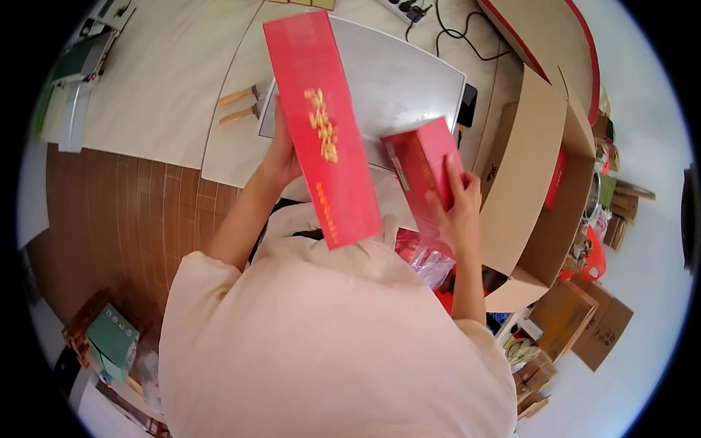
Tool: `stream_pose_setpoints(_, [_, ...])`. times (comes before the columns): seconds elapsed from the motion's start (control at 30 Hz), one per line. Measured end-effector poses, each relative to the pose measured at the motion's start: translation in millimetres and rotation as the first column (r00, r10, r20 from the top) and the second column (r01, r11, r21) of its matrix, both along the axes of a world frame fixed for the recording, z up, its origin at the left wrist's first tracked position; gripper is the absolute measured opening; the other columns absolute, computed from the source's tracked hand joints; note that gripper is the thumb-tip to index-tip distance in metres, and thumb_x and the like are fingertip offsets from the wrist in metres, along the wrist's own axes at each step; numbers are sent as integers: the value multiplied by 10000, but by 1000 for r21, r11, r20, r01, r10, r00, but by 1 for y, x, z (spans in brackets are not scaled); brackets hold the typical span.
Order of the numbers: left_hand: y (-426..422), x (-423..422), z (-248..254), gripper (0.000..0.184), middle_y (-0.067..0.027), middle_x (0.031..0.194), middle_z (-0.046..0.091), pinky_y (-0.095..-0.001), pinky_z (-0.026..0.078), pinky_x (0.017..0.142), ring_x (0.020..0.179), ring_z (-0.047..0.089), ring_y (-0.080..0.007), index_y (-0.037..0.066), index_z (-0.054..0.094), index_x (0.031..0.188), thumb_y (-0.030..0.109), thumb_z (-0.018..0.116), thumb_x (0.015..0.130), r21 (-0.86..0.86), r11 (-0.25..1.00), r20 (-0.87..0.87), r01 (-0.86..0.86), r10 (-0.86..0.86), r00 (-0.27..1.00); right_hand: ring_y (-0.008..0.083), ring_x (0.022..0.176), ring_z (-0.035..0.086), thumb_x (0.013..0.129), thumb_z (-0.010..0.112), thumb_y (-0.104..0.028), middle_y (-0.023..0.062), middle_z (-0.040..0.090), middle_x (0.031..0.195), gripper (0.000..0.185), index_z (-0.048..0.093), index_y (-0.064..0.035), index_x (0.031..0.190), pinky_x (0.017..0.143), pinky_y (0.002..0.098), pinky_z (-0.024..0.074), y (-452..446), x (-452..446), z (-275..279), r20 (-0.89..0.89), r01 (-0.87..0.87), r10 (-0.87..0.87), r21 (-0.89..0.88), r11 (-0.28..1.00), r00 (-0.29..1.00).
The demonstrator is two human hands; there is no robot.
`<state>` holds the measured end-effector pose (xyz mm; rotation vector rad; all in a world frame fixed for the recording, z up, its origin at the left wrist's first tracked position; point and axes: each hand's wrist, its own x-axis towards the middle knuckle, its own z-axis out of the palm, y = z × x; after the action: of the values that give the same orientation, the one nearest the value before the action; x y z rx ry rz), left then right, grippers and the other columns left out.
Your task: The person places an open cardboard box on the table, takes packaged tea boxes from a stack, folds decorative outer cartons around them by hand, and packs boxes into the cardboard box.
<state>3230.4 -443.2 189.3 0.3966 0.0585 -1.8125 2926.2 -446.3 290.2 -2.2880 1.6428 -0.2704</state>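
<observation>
A long red box with gold lettering (pixel 321 128) is held up in front of my chest; my left hand (pixel 283 150) grips its left edge, with most of the fingers hidden behind it. My right hand (pixel 458 208) is closed around a second red box (pixel 420 168), thumb on one face and fingers over the right side. The two boxes are apart and both tilted. Behind them a grey board (pixel 401 69) lies on the table. Below the second box is clear plastic wrapping (pixel 431 264) beside something red.
Two wooden-handled tools (pixel 238 106) lie on the table (pixel 168 80) at left of the board. An open cardboard box (pixel 522 168) stands at right with a red item inside. Black cables (pixel 456 33) and a dark phone-like object (pixel 467 106) are at the back right.
</observation>
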Motion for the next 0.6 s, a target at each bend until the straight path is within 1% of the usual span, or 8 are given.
stream_pose_setpoints(0.03, [-7,6,9,487,-143,1095,570,-439,496,869,1001,568,-289,69,442,1298,393,450,934,-19,998,5,-53,53,999,367,1004,468,743,705,-248,217,459,1111,659,459,-219,1353,883,435,384,10,3,-2,-67,-44,41,-45,998,997])
stream_pose_setpoints(0.13, [-20,27,9,455,-134,1085,574,-414,500,870,1001,567,-277,67,464,1265,371,480,927,-109,985,-110,-132,120,987,355,947,478,732,709,-250,211,462,1064,660,471,-203,1345,839,428,395,30,2,-19,-77,-16,11,-64,998,997])
stream_pose_setpoints(0.27, [-18,47,9,449,-129,1079,579,-394,493,882,1002,562,-253,65,466,1255,341,539,909,-114,974,-53,-197,192,980,354,911,483,734,701,-243,205,464,1032,662,464,-200,1351,823,425,402,38,13,-27,-156,-58,37,-134,989,987])
stream_pose_setpoints(0.33, [-15,51,16,672,-12,1126,594,-321,545,794,987,611,-142,134,480,1212,687,295,878,-120,974,233,-191,215,949,331,896,493,738,688,-237,187,477,1011,665,453,-210,1360,799,415,408,32,21,-24,-153,-69,49,-126,990,987])
stream_pose_setpoints(0.37, [-13,54,20,672,-12,1126,594,-321,545,794,987,611,-142,134,480,1212,687,295,878,-127,974,229,-188,213,950,331,896,493,738,688,-237,187,477,1011,665,453,-210,1360,799,415,408,28,25,-22,-156,-66,44,-134,989,987])
stream_pose_setpoints(0.43, [-5,60,29,684,-8,1113,603,-330,535,808,1018,598,-144,147,483,1215,699,258,877,-75,967,439,-243,251,863,303,882,500,737,677,-238,161,486,972,676,439,-217,1369,777,402,409,18,33,-20,-178,-114,88,-143,983,980])
stream_pose_setpoints(0.53, [-4,59,39,702,-9,1137,597,-350,522,834,1052,582,-156,158,482,1226,714,242,869,-2,954,505,-300,260,823,287,873,504,731,680,-244,139,487,946,690,428,-230,1373,758,390,407,-1,52,-23,-171,-114,85,-170,979,982])
stream_pose_setpoints(0.6, [-3,61,41,699,-10,1146,595,-355,516,846,1055,582,-161,158,480,1236,709,251,872,-18,949,504,-315,281,817,287,862,506,729,683,-244,137,483,934,700,420,-238,1378,759,384,405,-14,59,-30,-180,-133,90,-241,961,979])
